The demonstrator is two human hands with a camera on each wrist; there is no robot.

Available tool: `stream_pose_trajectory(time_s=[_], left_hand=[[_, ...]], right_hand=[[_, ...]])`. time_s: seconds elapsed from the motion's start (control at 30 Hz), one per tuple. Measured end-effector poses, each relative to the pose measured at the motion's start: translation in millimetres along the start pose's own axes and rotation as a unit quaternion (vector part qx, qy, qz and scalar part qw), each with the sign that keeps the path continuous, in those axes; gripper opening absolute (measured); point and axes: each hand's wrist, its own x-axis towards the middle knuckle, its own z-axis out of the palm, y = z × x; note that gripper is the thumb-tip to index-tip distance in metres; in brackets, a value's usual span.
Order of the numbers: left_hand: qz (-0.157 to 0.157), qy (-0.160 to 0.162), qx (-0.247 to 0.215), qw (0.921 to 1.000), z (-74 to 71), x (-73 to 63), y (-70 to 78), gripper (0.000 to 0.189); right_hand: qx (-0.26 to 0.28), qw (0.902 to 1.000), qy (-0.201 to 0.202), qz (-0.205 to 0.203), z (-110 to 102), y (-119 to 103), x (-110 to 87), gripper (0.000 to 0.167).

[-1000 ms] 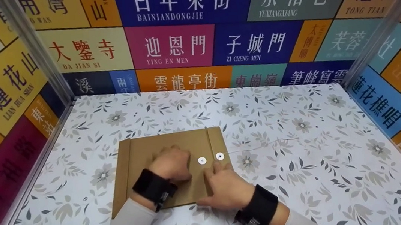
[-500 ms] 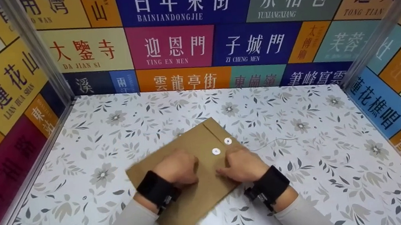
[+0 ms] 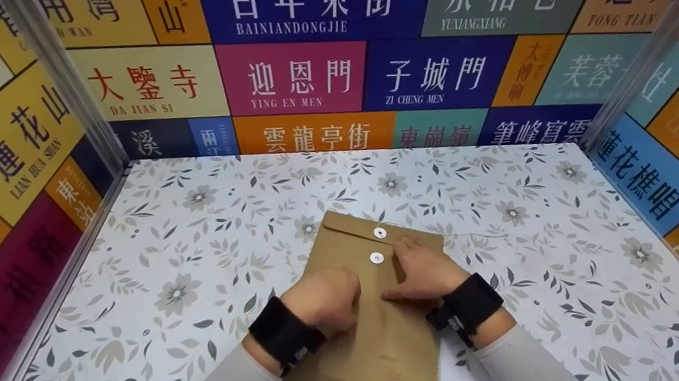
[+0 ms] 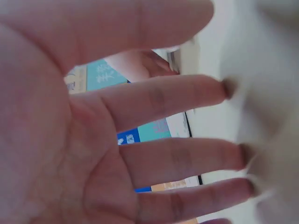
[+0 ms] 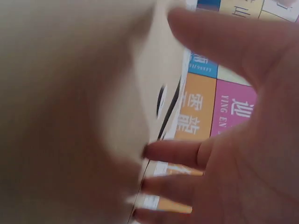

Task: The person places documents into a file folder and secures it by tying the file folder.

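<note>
A brown kraft string-tie envelope (image 3: 393, 350) lies aslant on the table, its folded flap at the far end. One white round button (image 3: 379, 232) sits on the flap and another white button (image 3: 376, 258) just below it. My left hand (image 3: 329, 297) rests on the envelope's left half. In the left wrist view its fingers stretch straight, fingertips on the brown paper. On the right half, near the buttons, my right hand (image 3: 426, 273) touches the paper with spread fingertips. The right wrist view shows the palm (image 5: 247, 154) apart from the envelope. A thin string (image 3: 479, 236) trails right from the flap.
The table (image 3: 180, 247) has a white cover with a grey floral print. Behind it stands a wall (image 3: 294, 74) of colourful sign panels, with more panels at both sides. Black bands (image 3: 285, 331) circle the wrists.
The envelope has turned counterclockwise on the table, its buttoned flap swinging from the right side to the far end. Both hands have moved slightly right, staying on it.
</note>
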Motion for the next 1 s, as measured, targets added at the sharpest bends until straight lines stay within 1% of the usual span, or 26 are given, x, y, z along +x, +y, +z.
stream_pose_trajectory(time_s=[0.03, 0.1, 0.17, 0.23, 0.3, 0.4, 0.5, 0.53, 0.63, 0.67, 0.8, 0.87, 1.0], left_hand=[[0.007, 0.0, -0.002, 1.0, -0.3, -0.9, 1.5, 0.017], [0.022, 0.005, -0.006, 0.9997, -0.3, -2.2, 3.7, 0.018], [0.033, 0.01, -0.006, 0.9994, 0.3, -2.5, 4.4, 0.02], [0.041, 0.011, -0.004, 0.9991, 1.0, -2.0, 3.9, 0.022], [0.047, 0.007, -0.005, 0.9988, 2.6, -1.0, 2.3, 0.021], [0.07, -0.008, -0.009, 0.9975, 6.2, 2.5, -1.0, 0.02], [0.091, -0.02, -0.028, 0.9952, 10.8, 7.1, -4.7, 0.027], [0.096, -0.018, -0.031, 0.9947, 12.0, 9.1, -5.3, 0.03], [0.097, -0.002, -0.034, 0.9946, 14.8, 13.6, -8.0, 0.039], [0.097, 0.003, -0.033, 0.9948, 15.2, 14.3, -8.9, 0.043], [0.098, 0.016, -0.028, 0.9947, 15.9, 15.7, -11.6, 0.047], [0.105, 0.021, -0.026, 0.9939, 15.9, 15.7, -12.6, 0.051], [0.133, 0.026, -0.013, 0.9907, 18.3, 16.5, -14.5, 0.063]], right_hand=[[-0.007, 1.0, 0.001, 0.001, -0.5, -0.2, -1.3, 0.084], [-0.024, 0.9997, 0.0, 0.001, -1.8, -1.9, -3.5, 0.076], [-0.036, 0.9993, -0.006, 0.002, -2.8, -4.2, -4.7, 0.072], [-0.038, 0.9992, -0.011, -0.01, -3.5, -5.3, -4.8, 0.068], [-0.03, 0.9989, -0.021, -0.03, -3.8, -4.7, -3.5, 0.068], [-0.011, 0.9976, -0.036, -0.057, -4.2, -0.1, -0.9, 0.072], [0.014, 0.9952, -0.057, -0.078, -5.0, 4.5, 1.3, 0.074], [0.024, 0.9941, -0.063, -0.085, -5.1, 6.5, 1.3, 0.074], [0.044, 0.9901, -0.078, -0.108, -5.3, 10.2, 1.0, 0.076], [0.047, 0.9889, -0.082, -0.114, -5.2, 10.8, 0.9, 0.076], [0.045, 0.9864, -0.086, -0.132, -5.3, 10.6, 1.3, 0.078], [0.042, 0.9858, -0.087, -0.137, -5.2, 10.3, 2.2, 0.078], [0.045, 0.9856, -0.077, -0.144, -4.8, 10.8, 4.3, 0.078]])
